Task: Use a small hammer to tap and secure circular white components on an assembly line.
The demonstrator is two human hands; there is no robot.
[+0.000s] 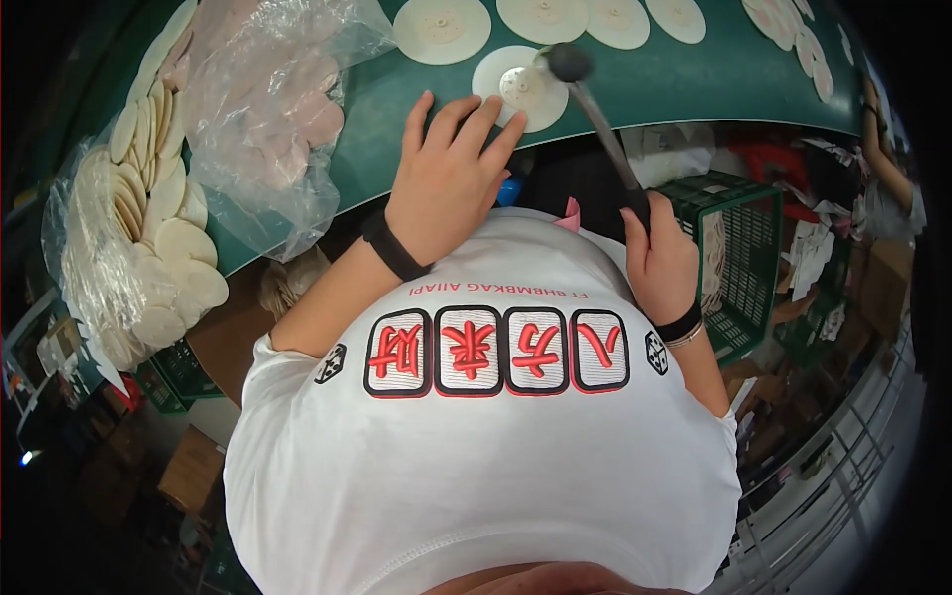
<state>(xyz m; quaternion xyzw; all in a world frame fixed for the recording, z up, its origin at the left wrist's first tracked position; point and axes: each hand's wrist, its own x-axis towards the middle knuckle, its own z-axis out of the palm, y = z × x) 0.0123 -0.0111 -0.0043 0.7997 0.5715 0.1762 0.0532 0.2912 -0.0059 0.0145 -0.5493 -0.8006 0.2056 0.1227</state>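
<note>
A green work surface (694, 79) is seen from above, curving across the top of the view, with cluttered floor space below it. On it, just beyond the fingertips of the left hand (441, 183), a cream disc (518, 87) with a small raised centre is laid flat. The left hand is spread open, palm down, its fingers resting on the green surface and reaching the disc's near edge. The head of a dark hammer (569, 62) is poised over the disc's far right edge; whether it touches cannot be told. The hammer's handle is gripped near its end by the right hand (659, 260), fingers closed round it, well to the right of and nearer than the disc. Further cream discs (543, 18) are set in a row beyond the left hand. To the left of that hand, a clear plastic bag (273, 99) of pale pieces is placed, and farther left a bagged stack of discs (149, 228). Beside the right hand, a green crate (744, 258) is seen below the table.
</note>
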